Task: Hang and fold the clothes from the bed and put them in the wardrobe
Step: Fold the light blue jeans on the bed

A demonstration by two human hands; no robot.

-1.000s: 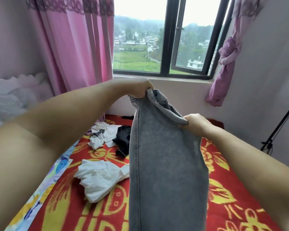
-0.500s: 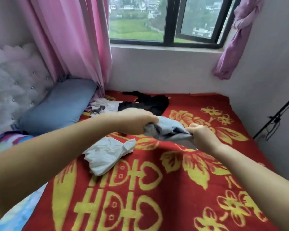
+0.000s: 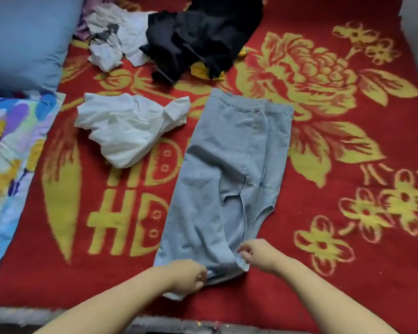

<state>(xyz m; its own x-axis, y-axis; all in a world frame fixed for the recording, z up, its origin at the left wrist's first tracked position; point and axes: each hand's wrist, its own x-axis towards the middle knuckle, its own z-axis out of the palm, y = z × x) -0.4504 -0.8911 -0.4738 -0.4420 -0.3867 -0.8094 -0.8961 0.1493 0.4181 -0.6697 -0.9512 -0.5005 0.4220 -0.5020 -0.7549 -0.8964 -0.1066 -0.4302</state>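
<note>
Both grips (image 3: 186, 277) (image 3: 260, 256) pinch jeans' (image 3: 229, 169) near end.

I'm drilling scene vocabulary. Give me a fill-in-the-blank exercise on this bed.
1. The jeans lie flat on a blanket whose ground colour is ____.
2. Both hands, left and right, are at the near end of the ____.
3. The crumpled garment just left of the jeans is ____.
4. The dark pile beyond the jeans is ____.

Missing words: red; jeans; white; black
</note>
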